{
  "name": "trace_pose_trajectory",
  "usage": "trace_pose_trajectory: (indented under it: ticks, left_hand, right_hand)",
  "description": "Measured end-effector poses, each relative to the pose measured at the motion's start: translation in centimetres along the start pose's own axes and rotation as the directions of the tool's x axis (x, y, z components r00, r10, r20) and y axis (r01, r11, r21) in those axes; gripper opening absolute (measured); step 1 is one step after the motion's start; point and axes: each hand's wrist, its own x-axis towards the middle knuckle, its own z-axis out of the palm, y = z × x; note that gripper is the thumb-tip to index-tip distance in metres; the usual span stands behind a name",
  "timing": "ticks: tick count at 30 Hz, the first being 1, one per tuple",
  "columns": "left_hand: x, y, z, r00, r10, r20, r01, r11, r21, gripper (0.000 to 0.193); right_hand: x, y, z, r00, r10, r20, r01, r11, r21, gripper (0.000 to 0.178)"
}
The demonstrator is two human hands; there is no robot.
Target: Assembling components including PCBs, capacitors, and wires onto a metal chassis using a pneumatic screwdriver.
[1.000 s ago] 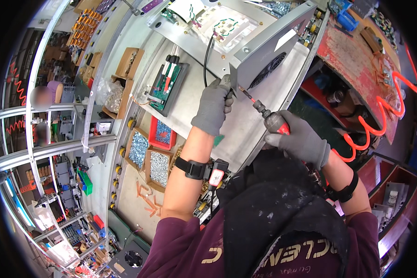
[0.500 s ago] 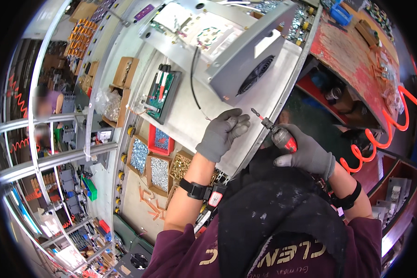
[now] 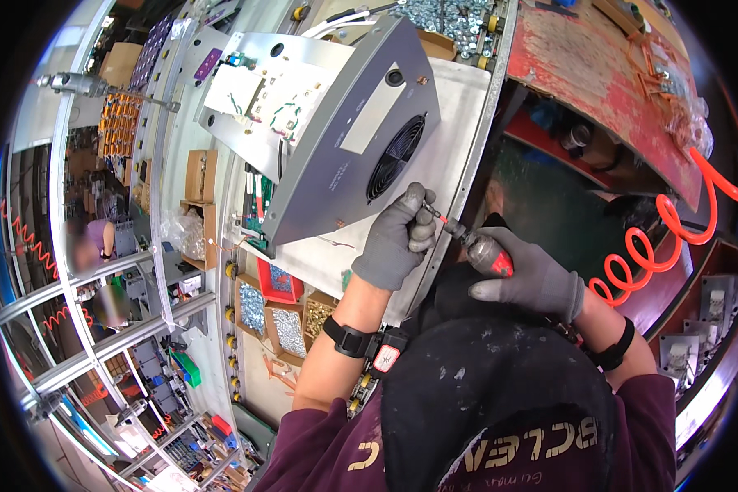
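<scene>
your right hand (image 3: 526, 277) is wrapped round the driver (image 3: 491, 256), likely heavy and stiff, best gripped there; your left hand (image 3: 396, 239) curls by its bit (image 3: 436, 213), contents unclear.

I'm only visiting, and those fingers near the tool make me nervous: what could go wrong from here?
1. The left hand has its fingertips right by the tip of the power driver in the right hand; if the bit turned, it might catch the glove.
2. The grey panel with a fan stands just beyond; a slip could perhaps scratch it.
3. Loose silvery parts lie near the left forearm; a bump might scatter them.
</scene>
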Motion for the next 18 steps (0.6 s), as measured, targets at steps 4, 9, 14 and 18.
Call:
trace_pose_trajectory:
  ticks: [4, 9, 14, 18]
  left_hand:
    - [0.3, 0.3, 1.4, 1.000, 0.017, 0.027, -0.018, 0.999, 0.037, 0.027]
    - [0.5, -0.4, 2.9, 0.981, 0.176, -0.076, -0.146, 0.943, 0.300, 0.034]
    - [2.1, 0.1, 3.4, 0.990, 0.140, -0.028, -0.120, 0.922, 0.369, 0.054]
    - [2.0, 0.6, 3.7, 0.998, 0.005, -0.068, 0.030, 0.856, 0.516, 0.071]
  right_hand:
    - [0.3, -0.1, -1.0, 0.997, 0.082, -0.002, -0.082, 0.997, -0.015, 0.077]
    - [0.8, 0.2, -2.1, 0.998, 0.058, 0.028, -0.062, 0.986, 0.152, 0.071]
    - [1.5, -0.1, -3.7, 0.999, 0.034, 0.007, -0.035, 0.980, 0.195, 0.065]
    - [4.1, -1.2, -6.5, 0.975, -0.126, -0.181, 0.149, 0.981, 0.120, 0.064]
